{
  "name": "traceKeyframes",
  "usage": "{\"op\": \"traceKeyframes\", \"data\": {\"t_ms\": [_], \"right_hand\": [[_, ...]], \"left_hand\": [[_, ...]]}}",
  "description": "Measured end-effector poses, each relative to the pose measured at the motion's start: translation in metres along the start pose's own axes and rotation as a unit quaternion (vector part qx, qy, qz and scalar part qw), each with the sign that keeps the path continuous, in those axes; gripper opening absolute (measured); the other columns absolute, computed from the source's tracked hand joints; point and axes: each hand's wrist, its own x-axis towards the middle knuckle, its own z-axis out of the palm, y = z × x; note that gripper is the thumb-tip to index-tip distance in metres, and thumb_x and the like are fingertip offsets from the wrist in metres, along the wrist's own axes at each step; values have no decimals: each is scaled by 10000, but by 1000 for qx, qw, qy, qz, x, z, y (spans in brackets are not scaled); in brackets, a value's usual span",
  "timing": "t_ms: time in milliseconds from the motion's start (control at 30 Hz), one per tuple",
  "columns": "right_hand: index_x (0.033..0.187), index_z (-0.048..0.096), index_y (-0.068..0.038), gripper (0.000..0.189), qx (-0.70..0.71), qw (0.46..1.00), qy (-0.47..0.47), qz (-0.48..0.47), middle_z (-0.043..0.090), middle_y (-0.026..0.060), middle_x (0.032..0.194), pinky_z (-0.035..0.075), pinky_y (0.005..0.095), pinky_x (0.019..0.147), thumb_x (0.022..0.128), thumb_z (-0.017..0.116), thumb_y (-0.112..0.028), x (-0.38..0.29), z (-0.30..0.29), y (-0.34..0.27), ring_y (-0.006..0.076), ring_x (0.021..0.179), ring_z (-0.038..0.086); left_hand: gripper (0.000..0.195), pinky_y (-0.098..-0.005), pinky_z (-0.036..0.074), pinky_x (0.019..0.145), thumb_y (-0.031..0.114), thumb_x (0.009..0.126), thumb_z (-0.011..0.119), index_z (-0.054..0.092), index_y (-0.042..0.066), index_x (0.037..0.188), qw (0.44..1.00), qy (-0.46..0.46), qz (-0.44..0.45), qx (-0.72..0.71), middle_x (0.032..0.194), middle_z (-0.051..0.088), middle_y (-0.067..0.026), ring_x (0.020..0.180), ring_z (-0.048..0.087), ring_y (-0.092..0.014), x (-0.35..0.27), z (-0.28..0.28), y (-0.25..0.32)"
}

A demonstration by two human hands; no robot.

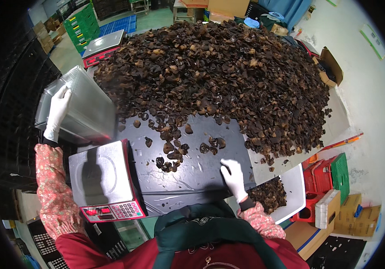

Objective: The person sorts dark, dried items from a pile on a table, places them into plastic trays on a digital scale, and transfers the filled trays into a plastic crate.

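My left hand (59,107), in a white glove, rests with its fingertips at the top edge of a stack of clear plastic trays (90,104) at the left of the table. Below the stack is a digital scale (103,171) with a bare metal plate. Gloved in white too, my right hand (233,177) hovers over or rests on the dark plastic sheet (199,175), its fingers slightly curled and nothing visible in them. A large heap of dark wood ear mushrooms (212,74) covers the far side. Several loose pieces (175,148) lie on the sheet between my hands.
A white tub (298,195) holding more mushroom pieces stands below the right table edge. Red baskets (318,178) and cardboard boxes (355,218) are at the right. A second scale (103,45) sits at the back left, near green crates (82,28). Black crates (14,111) line the left.
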Motion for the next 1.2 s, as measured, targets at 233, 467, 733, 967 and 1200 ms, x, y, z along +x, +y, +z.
{"op": "traceKeyframes", "data": {"t_ms": [233, 467, 733, 967, 1200], "right_hand": [[1422, 507, -179, 651, -160, 981, -85, -71, 483, 141, 1414, 314, 510, 1088, 837, 713, -378, 82, 32, 15, 350, 1328, 399], [1307, 602, -182, 531, -178, 947, -145, -226, 577, 70, 1202, 398, 431, 945, 823, 713, -370, 92, 57, 7, 281, 1138, 520], [961, 672, -114, 141, -109, 939, -188, -267, 628, 46, 951, 522, 372, 759, 833, 687, -169, 124, 83, 25, 256, 881, 624], [1019, 699, -55, 176, 162, 975, -147, 37, 673, 118, 983, 508, 329, 838, 867, 612, -78, 170, 102, 6, 250, 934, 662], [1103, 683, -83, 233, 113, 989, -93, -10, 648, 108, 1115, 489, 349, 919, 925, 611, -215, 188, 148, 0, 276, 1044, 633]], "left_hand": [[205, -242, 363, 585, 122, 1009, 536, 502, 16, 837, 981, 186, 3, -59, 719, 434, 14, 668, 391, -59, -71, -68, 84], [182, -380, 427, 547, -4, 774, 646, 476, 55, 751, 969, -36, 93, 224, 675, 455, -104, 595, 481, -267, -272, -48, 108], [202, -436, 453, 712, 102, 761, 740, 576, 72, 875, 963, -138, -4, 231, 819, 564, -105, 797, 559, -315, -318, -12, 132], [328, -429, 481, 871, 76, 824, 709, 620, 48, 1138, 997, -57, -51, -12, 1192, 596, -167, 1041, 588, -326, -292, 99, 187], [681, -481, 504, 856, 332, 841, 686, 446, 101, 1435, 974, -133, -133, 124, 1393, 468, -234, 1060, 574, -393, -241, 244, 161]]}}
